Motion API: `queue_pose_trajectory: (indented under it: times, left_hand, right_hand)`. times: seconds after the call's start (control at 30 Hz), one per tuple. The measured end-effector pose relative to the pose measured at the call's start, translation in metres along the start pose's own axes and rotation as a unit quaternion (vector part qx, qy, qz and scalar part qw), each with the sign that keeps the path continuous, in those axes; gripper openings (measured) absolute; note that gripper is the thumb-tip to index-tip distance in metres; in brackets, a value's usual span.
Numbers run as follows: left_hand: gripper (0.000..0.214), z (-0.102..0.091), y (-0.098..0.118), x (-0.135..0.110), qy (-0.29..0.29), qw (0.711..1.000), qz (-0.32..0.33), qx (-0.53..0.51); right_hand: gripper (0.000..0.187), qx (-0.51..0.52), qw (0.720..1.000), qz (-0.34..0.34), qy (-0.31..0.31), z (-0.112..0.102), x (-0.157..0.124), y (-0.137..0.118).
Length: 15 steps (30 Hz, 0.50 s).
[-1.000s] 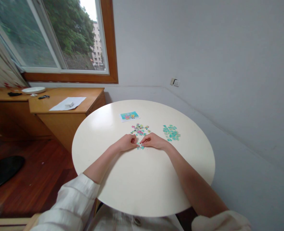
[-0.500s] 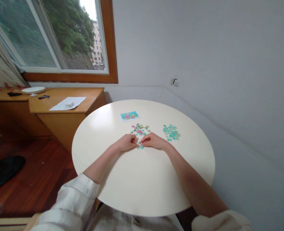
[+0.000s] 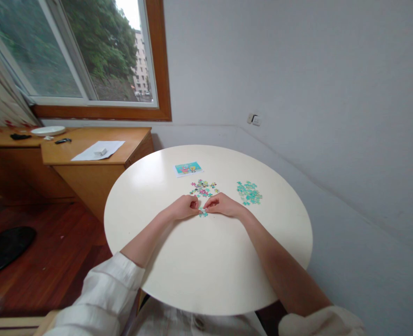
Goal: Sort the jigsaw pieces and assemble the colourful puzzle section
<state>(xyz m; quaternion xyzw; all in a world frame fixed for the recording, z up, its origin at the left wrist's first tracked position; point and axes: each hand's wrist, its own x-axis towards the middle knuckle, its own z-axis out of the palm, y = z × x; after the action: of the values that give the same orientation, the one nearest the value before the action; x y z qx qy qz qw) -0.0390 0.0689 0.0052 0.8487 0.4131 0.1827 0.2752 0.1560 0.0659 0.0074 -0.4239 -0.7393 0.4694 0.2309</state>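
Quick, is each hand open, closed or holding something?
Left hand: partly curled at the small puzzle cluster; cannot tell if it grips.
Right hand: partly curled at the same cluster; grip cannot be told.

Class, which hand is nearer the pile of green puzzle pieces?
The right hand: it is close to the green pile, on its left; the left hand is farther left.

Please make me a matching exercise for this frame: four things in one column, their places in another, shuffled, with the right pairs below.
Things:
1. cluster
2. green pile
3. card
4. plate

Places:
A. toward the far edge of the table, left of its middle
B. on the desk
C. on the right half of the table
D. at the fingertips of the left hand and right hand

Pairs: 1-D, 2-C, 3-A, 4-B
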Motion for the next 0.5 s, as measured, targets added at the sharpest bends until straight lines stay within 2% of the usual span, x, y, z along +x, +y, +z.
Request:
queue_pose_trajectory:
  times: [0.5]
  left_hand:
    - [0.025, 0.0014, -0.0022, 0.0006, 0.004, 1.000, -0.006, 0.006]
  right_hand:
    - [0.023, -0.025, 1.000, -0.001, -0.015, 0.0009, -0.0015, -0.0039]
